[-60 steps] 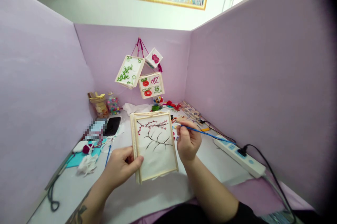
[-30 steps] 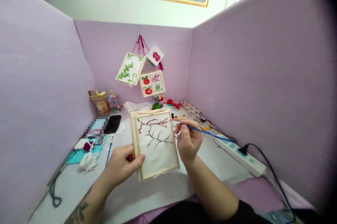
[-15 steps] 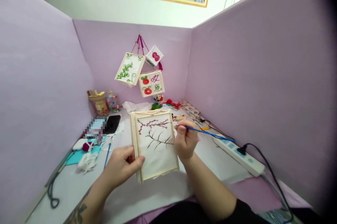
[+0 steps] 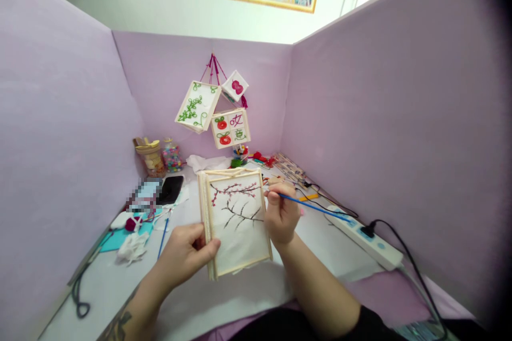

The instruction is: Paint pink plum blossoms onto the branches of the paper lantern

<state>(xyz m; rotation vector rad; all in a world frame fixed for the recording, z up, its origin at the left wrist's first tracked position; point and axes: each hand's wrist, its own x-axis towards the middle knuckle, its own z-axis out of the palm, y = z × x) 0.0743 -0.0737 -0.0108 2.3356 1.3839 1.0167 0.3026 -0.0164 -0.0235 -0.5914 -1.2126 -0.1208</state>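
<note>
Pale purple partitions (image 4: pixel 264 85) close in a white-covered table (image 4: pixel 332 255), where three decorated panels (image 4: pixel 199 105) hang at the back. Near the front, a person's left hand (image 4: pixel 184 250) grips a wood-edged frame (image 4: pixel 239 253) by its left side, thumb across the face, holding it up over the table, slightly tilted. The right hand (image 4: pixel 283 213), fingers pinched together, holds a blue brush (image 4: pixel 316 207) at the frame's right edge. Whether the brush tip meets the frame cannot be told; nor can it be seen whether that hand rests on the frame.

On the paper, a pink-dotted branch (image 4: pixel 236 190) runs above a bare dark one. Should any paint there be wet, the right hand could smear it by sliding inward over the face. With only the left hand plainly supporting the frame, a slip of that grip could tip it and spoil a stroke. The brush's long handle reaches across the view toward a power strip (image 4: pixel 362 237) with a black plug (image 4: pixel 367 230) in it; a wide swing might knock the handle there and jolt the tip. At left lie a phone (image 4: pixel 171 190) and crumpled tissue (image 4: pixel 133 246).
</note>
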